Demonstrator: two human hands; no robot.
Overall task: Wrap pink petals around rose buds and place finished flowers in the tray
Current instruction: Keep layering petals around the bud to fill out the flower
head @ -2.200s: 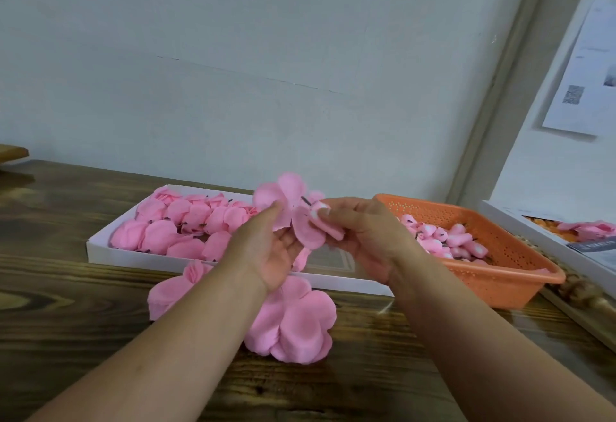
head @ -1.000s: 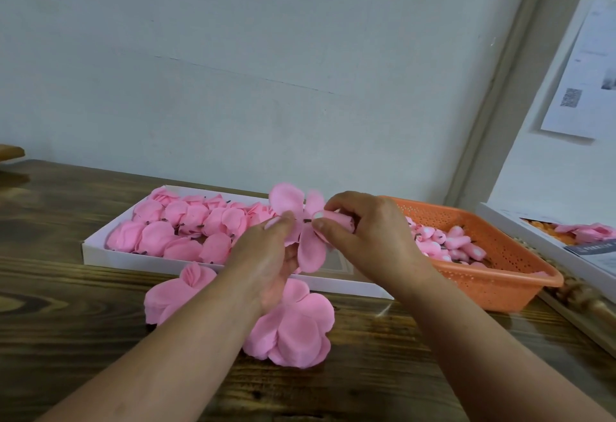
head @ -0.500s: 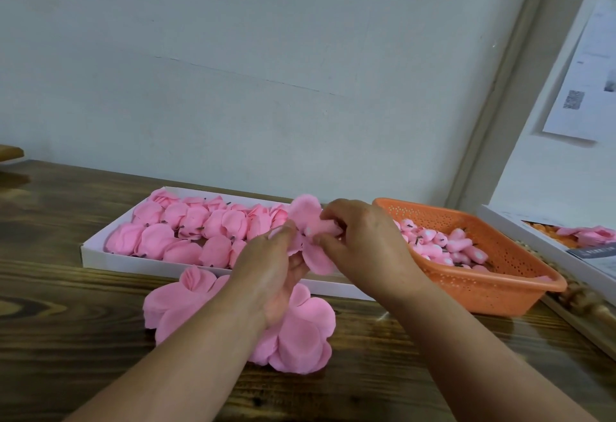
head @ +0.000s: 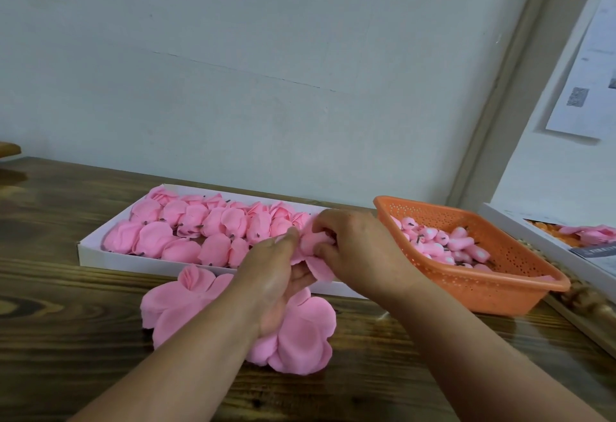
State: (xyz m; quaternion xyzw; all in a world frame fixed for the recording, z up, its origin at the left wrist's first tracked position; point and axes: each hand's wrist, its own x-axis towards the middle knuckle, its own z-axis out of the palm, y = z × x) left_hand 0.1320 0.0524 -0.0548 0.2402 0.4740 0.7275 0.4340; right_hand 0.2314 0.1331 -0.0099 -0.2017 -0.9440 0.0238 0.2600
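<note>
The left hand (head: pixel 276 275) cups a half-wrapped pink fabric flower (head: pixel 311 248) from below while the right hand (head: pixel 353 248) pinches its petals closed from above; both sets of fingers curl round it, just in front of the tray's near wall. So one bloom is mid-wrap, not yet set down. Right under the forearms, a loose pile of flat pink cloth petal sheets (head: pixel 293 331) lies on the dark wooden tabletop (head: pixel 66 338), plenty left to use. Beyond the hands, the long white shallow cardboard tray (head: pixel 100 253) holds two rows of finished pink roses (head: pixel 186 228) filling its left part; its right end is hidden behind the hands. To the right, the orange perforated plastic basket (head: pixel 500 291) holds many bare pink rose buds (head: pixel 446 245), so I judge a good deal of work remains.
</note>
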